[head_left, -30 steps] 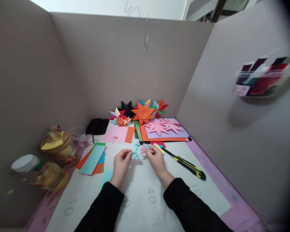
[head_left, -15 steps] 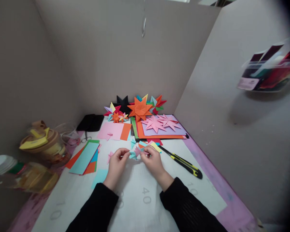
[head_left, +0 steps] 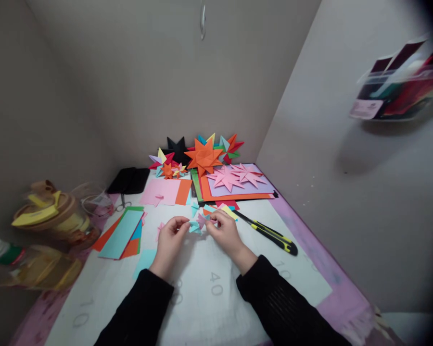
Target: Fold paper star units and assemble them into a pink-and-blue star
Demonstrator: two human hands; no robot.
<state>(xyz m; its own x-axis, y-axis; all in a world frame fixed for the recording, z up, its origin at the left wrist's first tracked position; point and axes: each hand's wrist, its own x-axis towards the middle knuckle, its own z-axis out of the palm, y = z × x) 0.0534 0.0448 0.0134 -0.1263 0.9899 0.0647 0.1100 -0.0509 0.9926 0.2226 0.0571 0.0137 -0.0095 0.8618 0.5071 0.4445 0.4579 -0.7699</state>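
Note:
Both hands meet above the middle of the white mat. My left hand [head_left: 172, 240] pinches a small light blue folded paper piece [head_left: 194, 227] between thumb and fingertips. My right hand [head_left: 225, 235] is closed on a small pink folded paper piece [head_left: 202, 220], whose far end its fingers hide. The two pieces touch or overlap between my hands; whether they are joined is too small to tell. Just beyond them lies another light blue folded piece [head_left: 195, 209]. A pink folded piece [head_left: 160, 229] rests beside my left hand, and one more pink piece [head_left: 159, 198] lies farther back.
A black and yellow utility knife [head_left: 270, 233] lies right of my hands. Paper strips [head_left: 120, 235] and scissors [head_left: 123, 205] are on the left, near a lidded cup [head_left: 54, 216] and jar [head_left: 46, 269]. Folded stars [head_left: 204, 156] stand along the back wall.
The camera view has shifted a little, so the whole scene sits slightly higher and farther left. My hands keep nearly the same pinch on the light blue and pink pieces.

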